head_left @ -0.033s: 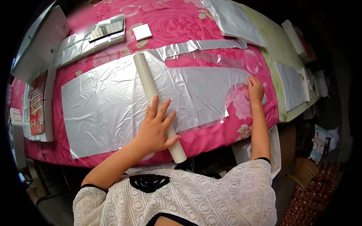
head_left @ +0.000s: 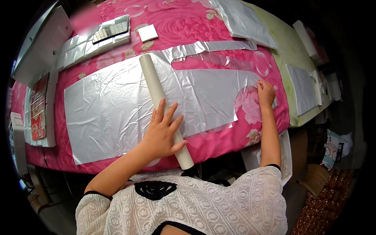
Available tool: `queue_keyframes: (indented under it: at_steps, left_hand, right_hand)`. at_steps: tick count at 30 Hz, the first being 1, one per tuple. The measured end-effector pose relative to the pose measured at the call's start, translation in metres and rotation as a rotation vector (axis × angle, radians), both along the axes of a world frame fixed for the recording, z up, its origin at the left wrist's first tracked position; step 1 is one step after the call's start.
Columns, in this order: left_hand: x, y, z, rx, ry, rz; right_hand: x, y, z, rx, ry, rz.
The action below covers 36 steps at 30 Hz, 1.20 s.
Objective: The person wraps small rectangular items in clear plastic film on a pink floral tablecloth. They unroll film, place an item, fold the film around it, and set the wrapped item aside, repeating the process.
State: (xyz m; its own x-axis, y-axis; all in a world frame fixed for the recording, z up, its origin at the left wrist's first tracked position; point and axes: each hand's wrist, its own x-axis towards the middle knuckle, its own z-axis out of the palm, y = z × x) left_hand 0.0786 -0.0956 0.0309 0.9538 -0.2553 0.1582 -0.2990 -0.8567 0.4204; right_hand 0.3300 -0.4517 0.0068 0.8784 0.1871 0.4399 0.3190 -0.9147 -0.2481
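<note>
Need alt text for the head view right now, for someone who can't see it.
A person's left hand presses flat on a pale cardboard tube lying across a large silver plastic sheet, while the right hand holds down the sheet's far right end. The sheet is spread over a table with a pink floral cloth, with more silver sheets nearby.

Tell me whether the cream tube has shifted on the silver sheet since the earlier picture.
No. The cream tube lies at the same slant across the silver sheet, its far end as near the square white tile as before.
</note>
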Motion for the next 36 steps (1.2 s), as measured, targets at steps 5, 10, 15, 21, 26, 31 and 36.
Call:
queue_keyframes:
  at_steps: [5,10,15,21,26,31,36]
  left_hand:
    - [0.000,-0.003,0.003,-0.133,-0.097,-0.005]
    - [-0.007,-0.014,0.020,-1.278,0.326,0.152]
    - [-0.006,0.030,0.023,-1.495,0.803,0.394]
    - [-0.056,0.162,0.013,-1.198,0.765,0.595]
    - [-0.084,0.224,0.015,-1.059,0.722,0.725]
    - [-0.081,0.250,0.005,-1.029,0.697,0.739]
    - [-0.078,0.251,0.008,-0.938,0.735,0.763]
  right_hand:
    - [-0.051,0.058,0.028,0.424,0.036,0.140]
    - [-0.158,0.171,0.072,0.585,0.408,0.588]
    - [-0.219,0.216,0.069,0.452,0.441,1.106]
    - [-0.247,0.189,0.084,-0.037,0.471,0.612]
    - [-0.259,0.181,0.058,-0.142,0.862,0.466]
    - [-0.257,0.169,0.056,0.075,1.035,0.325]
    - [-0.256,0.159,0.063,0.064,1.060,0.282]
